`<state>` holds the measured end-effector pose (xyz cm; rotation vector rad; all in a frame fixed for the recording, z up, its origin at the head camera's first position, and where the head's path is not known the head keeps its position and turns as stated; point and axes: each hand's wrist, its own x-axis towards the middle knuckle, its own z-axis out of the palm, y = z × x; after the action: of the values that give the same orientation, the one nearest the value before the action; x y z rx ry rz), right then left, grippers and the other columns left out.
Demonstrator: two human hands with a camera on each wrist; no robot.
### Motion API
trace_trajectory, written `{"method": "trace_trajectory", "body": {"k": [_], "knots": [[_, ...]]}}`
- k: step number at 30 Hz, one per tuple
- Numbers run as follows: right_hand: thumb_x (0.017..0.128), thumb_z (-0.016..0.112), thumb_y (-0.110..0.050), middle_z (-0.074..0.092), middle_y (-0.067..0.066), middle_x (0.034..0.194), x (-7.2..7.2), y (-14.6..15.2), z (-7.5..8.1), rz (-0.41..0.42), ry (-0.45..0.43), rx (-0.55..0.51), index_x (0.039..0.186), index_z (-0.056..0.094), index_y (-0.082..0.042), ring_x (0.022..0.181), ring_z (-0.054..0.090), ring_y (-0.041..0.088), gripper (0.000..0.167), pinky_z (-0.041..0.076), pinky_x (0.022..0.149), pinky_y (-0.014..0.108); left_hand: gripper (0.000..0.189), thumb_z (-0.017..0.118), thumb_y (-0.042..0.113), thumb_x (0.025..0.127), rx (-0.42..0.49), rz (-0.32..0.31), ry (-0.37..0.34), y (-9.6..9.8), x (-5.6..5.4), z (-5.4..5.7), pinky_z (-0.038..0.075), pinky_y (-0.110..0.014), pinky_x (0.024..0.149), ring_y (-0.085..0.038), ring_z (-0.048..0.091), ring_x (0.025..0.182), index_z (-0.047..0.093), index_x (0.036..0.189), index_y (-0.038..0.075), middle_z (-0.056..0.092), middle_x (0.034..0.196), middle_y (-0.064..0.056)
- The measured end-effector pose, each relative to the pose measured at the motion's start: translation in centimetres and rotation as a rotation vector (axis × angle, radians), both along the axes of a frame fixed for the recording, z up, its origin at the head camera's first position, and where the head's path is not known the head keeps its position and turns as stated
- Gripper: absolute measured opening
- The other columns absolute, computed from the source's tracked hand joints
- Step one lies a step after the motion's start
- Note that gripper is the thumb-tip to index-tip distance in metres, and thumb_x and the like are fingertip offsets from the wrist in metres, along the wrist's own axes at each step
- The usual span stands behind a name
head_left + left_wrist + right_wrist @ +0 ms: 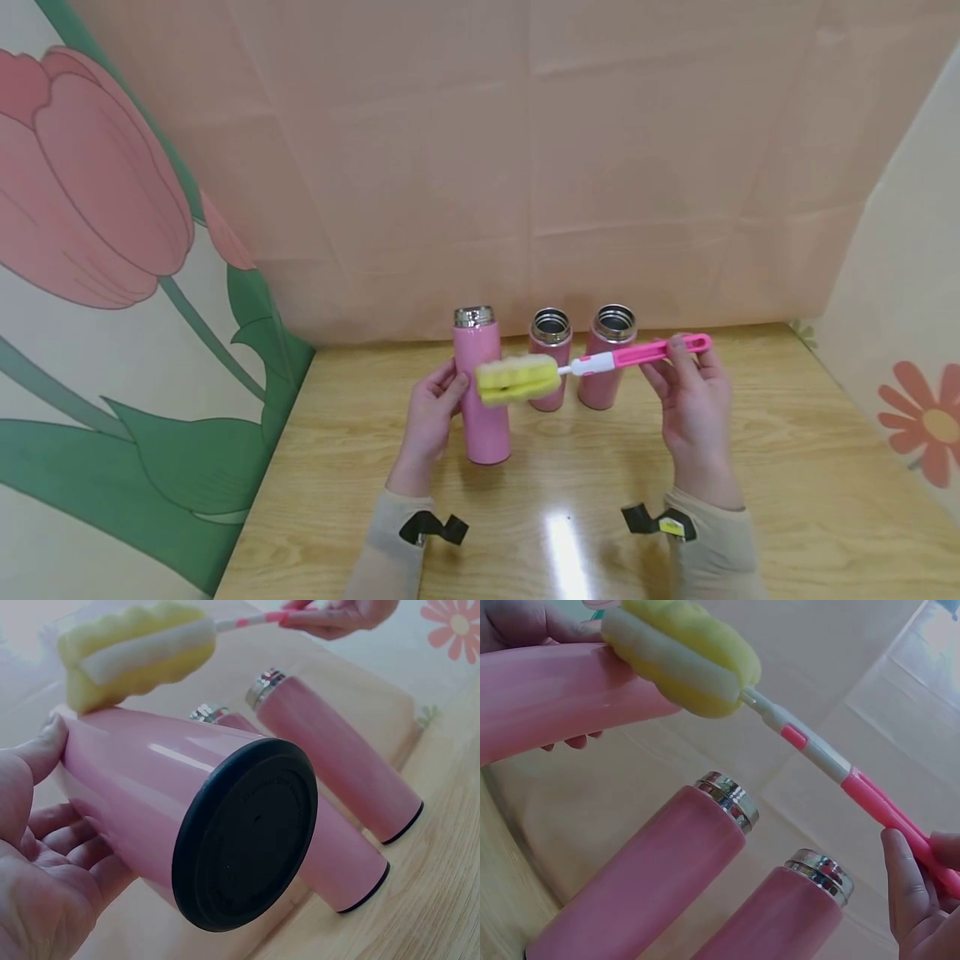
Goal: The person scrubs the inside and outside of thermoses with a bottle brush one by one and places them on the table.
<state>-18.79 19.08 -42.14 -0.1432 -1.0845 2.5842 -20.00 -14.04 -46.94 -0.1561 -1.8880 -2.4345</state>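
Note:
My left hand (435, 408) grips a pink vacuum flask (483, 433) around its side, holding it raised with its black base (251, 836) showing in the left wrist view. The flask's steel neck has no lid on it. In my right hand (697, 404), thumb and fingers pinch the pink handle (651, 352) of a bottle brush. Its yellow and white sponge head (519, 379) points left and overlaps the middle of the flask in the head view. In the right wrist view the sponge (686, 656) lies beside the flask's outer wall.
Two more pink flasks, a smaller-looking one (550, 333) and another (606, 371), stand lidless on the wooden table (352, 500) behind the hands. A pinkish cloth (525, 167) hangs at the back. Flower-patterned walls flank both sides.

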Motion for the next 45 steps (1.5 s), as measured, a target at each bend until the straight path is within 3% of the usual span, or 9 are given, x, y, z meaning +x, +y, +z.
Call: {"method": "trace_trajectory", "body": {"k": [8,21,45], "knots": [[0.102,0.073,-0.01,0.068,0.007,0.095,-0.2,0.09,-0.4,0.025,0.022,0.044,0.111,0.066,-0.002,0.087,0.078,0.02,0.013,0.063,0.084,0.035,0.047,0.062,0.009,0.109,-0.003,-0.003,-0.013,-0.14,-0.07,-0.09,0.062,-0.034,0.092,-0.018,0.073,0.109,0.051,0.151,-0.009,0.065,0.141,-0.028],[0.104,0.072,-0.017,0.068,0.007,0.103,0.14,0.27,-0.27,0.114,0.014,0.185,0.116,0.064,-0.004,0.097,0.078,0.019,0.019,0.061,0.088,0.035,0.047,0.062,0.01,0.109,0.027,0.015,0.002,-0.08,-0.23,-0.36,0.063,-0.029,0.083,-0.014,0.074,0.1,0.052,0.148,-0.013,0.068,0.135,-0.028],[0.105,0.07,-0.019,0.068,0.007,0.108,0.33,0.44,-0.22,0.132,-0.025,0.22,0.121,0.063,-0.005,0.101,0.077,0.018,0.023,0.059,0.09,0.034,0.045,0.064,0.011,0.108,0.028,0.005,0.001,-0.22,-0.08,-0.27,0.062,-0.029,0.083,-0.015,0.074,0.101,0.055,0.147,-0.01,0.071,0.132,-0.024]]}}
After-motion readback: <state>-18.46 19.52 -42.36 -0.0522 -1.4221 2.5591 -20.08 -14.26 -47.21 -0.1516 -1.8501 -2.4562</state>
